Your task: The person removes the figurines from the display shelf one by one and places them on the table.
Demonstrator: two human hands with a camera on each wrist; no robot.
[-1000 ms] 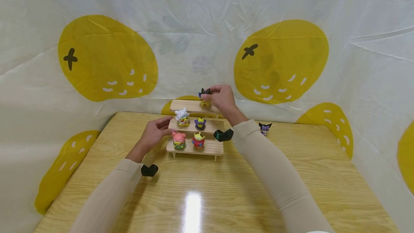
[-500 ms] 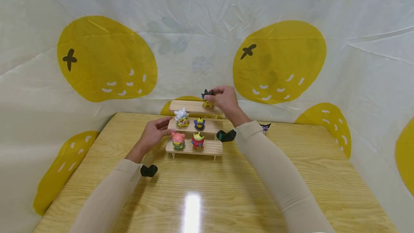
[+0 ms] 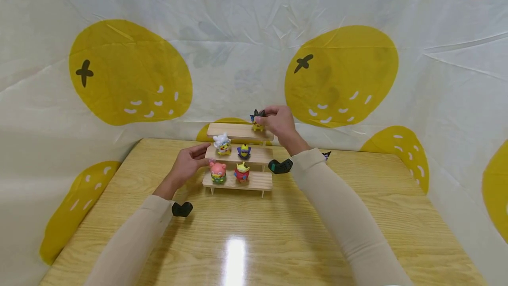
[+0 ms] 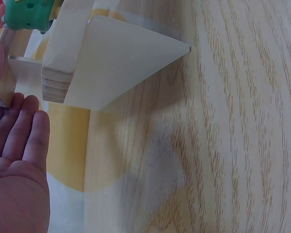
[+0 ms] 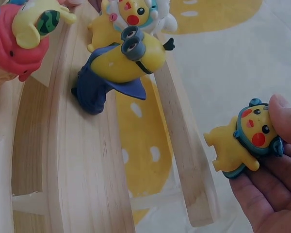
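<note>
At the right end of the top tier, my right hand [image 3: 281, 123] pinches a yellow Pikachu figurine [image 5: 250, 131] in a dark hood between thumb and fingers. A small gap shows between its feet and the board in the right wrist view. My left hand [image 3: 188, 164] grips the left end of the three-tier wooden display stand [image 3: 232, 131] at its middle board, thumb in front, fingers behind. That middle tier bears a white-hatted Pikachu figurine [image 3: 222, 144] and a caped minion figurine [image 3: 244, 152]. On the bottom tier stand a pink figurine [image 3: 218, 173] and a red-clothed alien figurine [image 3: 241, 173].
A dark figurine [image 3: 326, 156] stands on the wooden table [image 3: 381, 197] to the right, mostly hidden behind the right sleeve. Fruit-printed cloth [image 3: 246, 56] hangs close behind the stand.
My right hand has moved the Pikachu figurine a little to the right along the top tier. The left hand stays at the stand's left end.
</note>
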